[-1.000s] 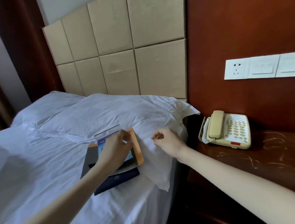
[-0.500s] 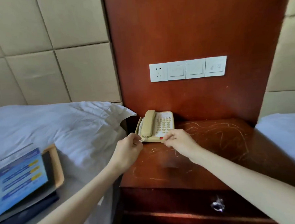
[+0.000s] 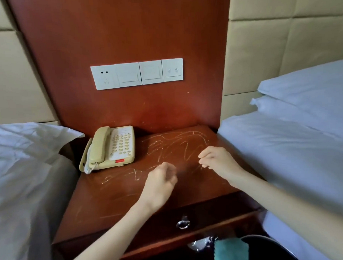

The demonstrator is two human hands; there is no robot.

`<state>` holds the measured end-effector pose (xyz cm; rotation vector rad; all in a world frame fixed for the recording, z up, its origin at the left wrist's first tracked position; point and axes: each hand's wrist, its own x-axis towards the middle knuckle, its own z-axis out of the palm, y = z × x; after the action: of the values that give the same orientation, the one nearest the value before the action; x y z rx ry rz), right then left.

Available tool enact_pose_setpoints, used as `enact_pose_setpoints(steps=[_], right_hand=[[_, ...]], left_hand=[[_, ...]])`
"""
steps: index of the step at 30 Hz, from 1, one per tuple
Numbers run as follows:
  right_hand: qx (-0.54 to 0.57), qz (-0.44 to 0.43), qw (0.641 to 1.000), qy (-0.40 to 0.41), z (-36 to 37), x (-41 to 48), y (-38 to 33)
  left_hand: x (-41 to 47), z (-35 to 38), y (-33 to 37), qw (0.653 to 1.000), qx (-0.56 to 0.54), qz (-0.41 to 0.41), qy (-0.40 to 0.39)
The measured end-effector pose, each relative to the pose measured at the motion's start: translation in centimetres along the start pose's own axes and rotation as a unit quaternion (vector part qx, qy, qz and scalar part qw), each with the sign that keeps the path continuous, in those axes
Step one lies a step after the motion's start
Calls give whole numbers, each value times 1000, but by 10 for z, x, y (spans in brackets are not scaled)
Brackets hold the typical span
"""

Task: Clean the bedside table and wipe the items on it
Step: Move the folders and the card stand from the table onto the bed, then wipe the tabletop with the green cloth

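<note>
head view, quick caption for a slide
Left hand and right hand, fingers curled, above the scribble-marked bedside table beside a beige telephone, teal cloth below

Hotel bedroom: twin beds, telephone
</note>
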<state>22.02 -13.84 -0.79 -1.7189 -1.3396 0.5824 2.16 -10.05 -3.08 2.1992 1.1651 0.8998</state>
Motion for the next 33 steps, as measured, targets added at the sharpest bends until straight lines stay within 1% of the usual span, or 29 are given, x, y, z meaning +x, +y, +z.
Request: enact_pose_setpoints(steps=[3,5,7,10,13,16,19,22,23,25,26,28,30,31,33], right_hand=[[20,-4,1000,10,-13,-18,16],[17,-23,1000,4,-18,-34,28],[-9,-45,999,-6,-21,-49,38],[-34,-38,999,-12,-26,-73,58],[-41,-10,999,-24,-32,-92,78],[-71,19,996,-55,-34,-110,101],[-91,59,990,-87,-28,-119,129],[-124,120,976,-131,-15,-117,163],[-121,147,972,-138,-9,-115,177],[-85,213,965,-124,3,-112,203],[-56,251,960,-109,10,-111,214],[12,326,942,-83,22,-110,232],[57,378,921,-74,32,-110,245],[76,394,913,-71,37,-110,250],[130,413,899,-63,44,-107,256]], left_hand=[[-6,23,13,999,-10,46,-19],[-13,37,23,997,-6,78,-27],[-18,44,32,995,-16,93,-27],[-24,57,48,993,-33,101,-55],[-34,71,62,985,-61,106,-122],[-47,89,66,966,-84,85,-230],[-55,112,54,948,-48,31,-313],[-58,137,27,913,74,-47,-399],[-59,147,16,898,107,-71,-421],[-60,166,-6,879,126,-107,-448],[-60,174,-16,877,118,-120,-450],[-63,189,-34,877,65,-161,-447],[-70,204,-50,870,3,-238,-432],[-74,211,-55,863,-25,-284,-417],[-83,225,-63,842,-121,-368,-375]])
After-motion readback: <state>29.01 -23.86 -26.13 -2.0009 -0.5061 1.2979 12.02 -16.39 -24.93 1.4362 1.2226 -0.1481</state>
